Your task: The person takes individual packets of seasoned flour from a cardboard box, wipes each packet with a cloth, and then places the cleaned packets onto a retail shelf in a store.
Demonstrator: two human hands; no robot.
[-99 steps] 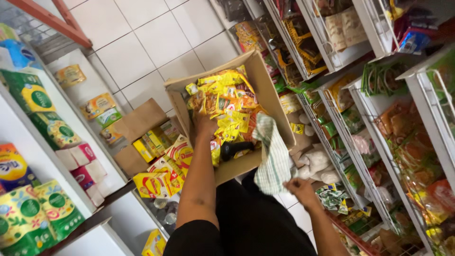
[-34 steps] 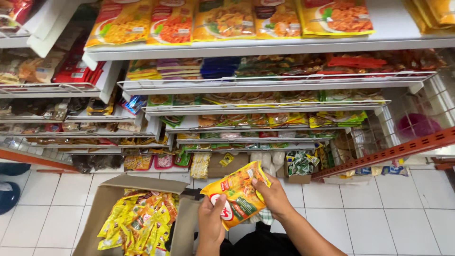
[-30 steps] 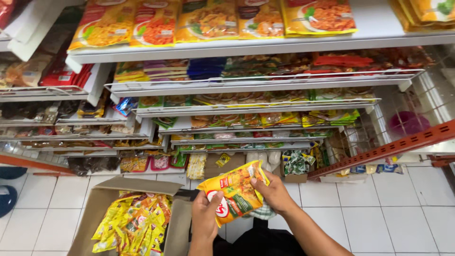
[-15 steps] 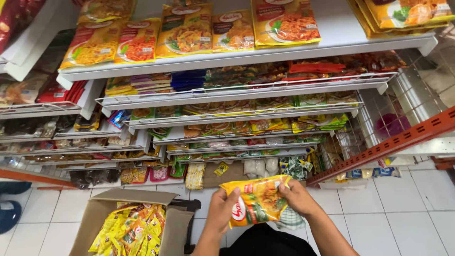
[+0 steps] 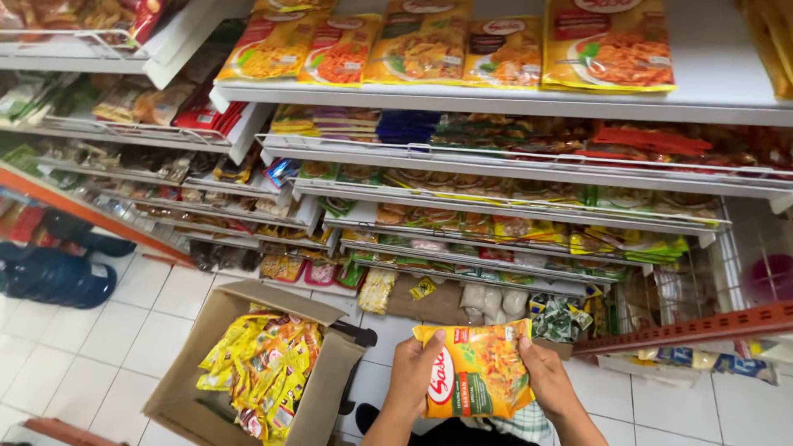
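Observation:
I hold one flat yellow-orange seasoning packet (image 5: 477, 369) upright in front of me with both hands. My left hand (image 5: 413, 373) grips its left edge and my right hand (image 5: 545, 378) grips its right edge. Below and to the left stands an open cardboard box (image 5: 198, 363) on the white tiled floor, filled with several yellow and red sachets (image 5: 264, 372). Straight ahead rise white shelves (image 5: 496, 103); the top one carries a row of similar large packets (image 5: 607, 45) standing upright.
Lower wire-fronted shelves (image 5: 496, 202) hold many small sachets and packets. An orange-red shelf rail (image 5: 702, 326) crosses at the right. Blue water jugs (image 5: 58, 277) sit on the floor at far left. Small white bags (image 5: 487, 301) lie at the bottom shelf.
My view swung from the box and side shelves to the shelves ahead. I lifted one packet out of the box, turned it more upright and now hold it with both hands.

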